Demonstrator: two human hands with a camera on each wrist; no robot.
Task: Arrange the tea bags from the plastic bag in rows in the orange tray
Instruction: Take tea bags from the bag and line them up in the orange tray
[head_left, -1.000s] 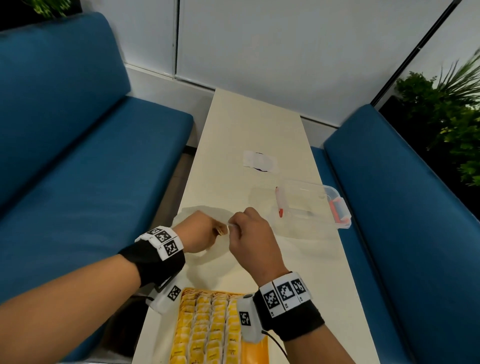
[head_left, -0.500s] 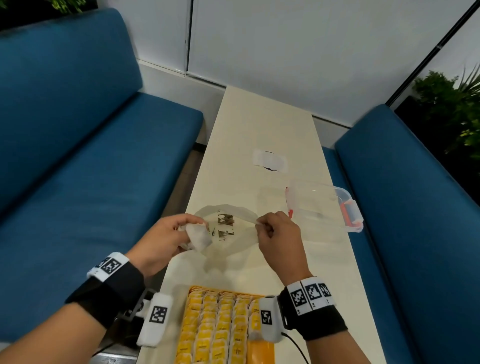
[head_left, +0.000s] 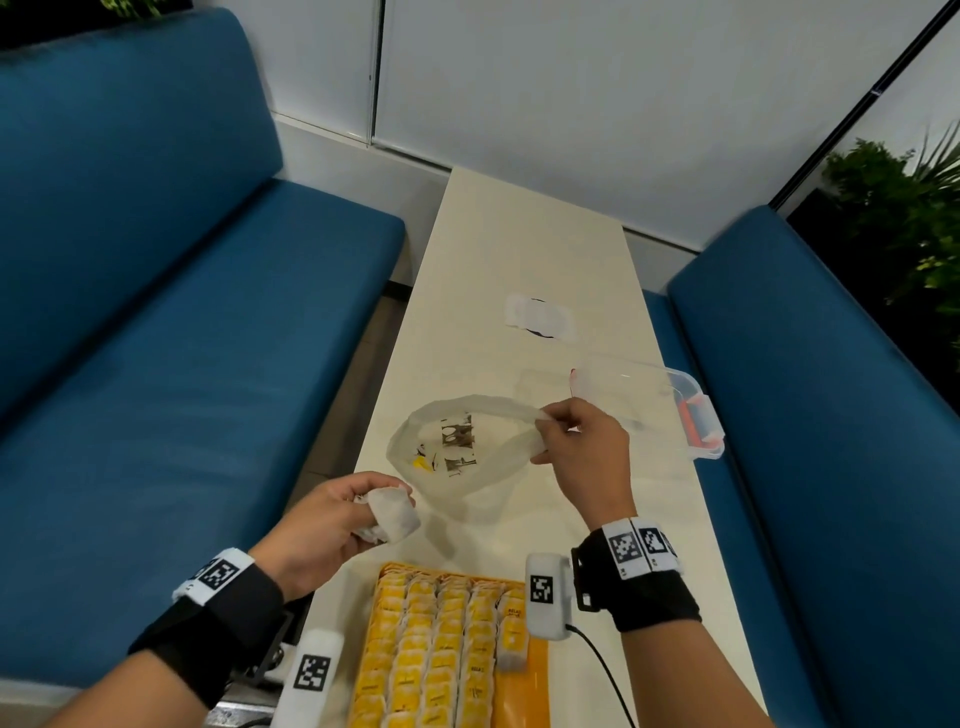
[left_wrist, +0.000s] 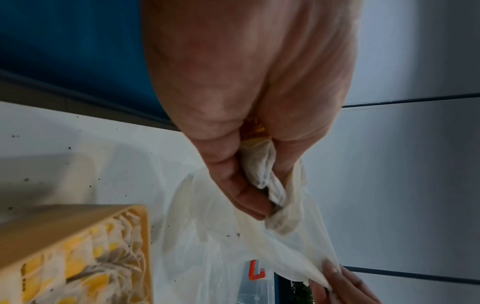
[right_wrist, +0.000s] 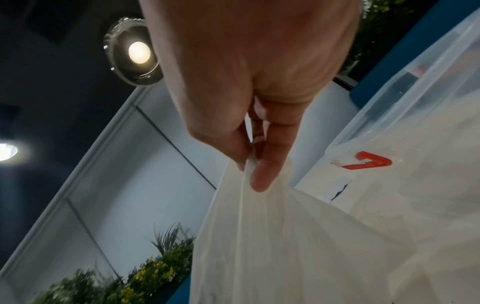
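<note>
A thin clear plastic bag lies open on the cream table, with a few dark and yellow scraps inside. My right hand pinches the bag's right rim between thumb and fingers, lifting the plastic bag. My left hand is near the table's left edge, apart from the bag, gripping a small bunch of white tea bags. The left wrist view shows the tea bags crumpled in curled fingers. The orange tray at the near edge holds rows of yellow-tagged tea bags.
A clear lidded box with red latches stands right of the bag. A white patch lies farther up the table. Blue benches flank the narrow table on the left and right.
My left hand has pulled back from the bag toward me and to the left with tea bags in it. My right hand kept hold of the rim, and the bag's mouth has spread open.
</note>
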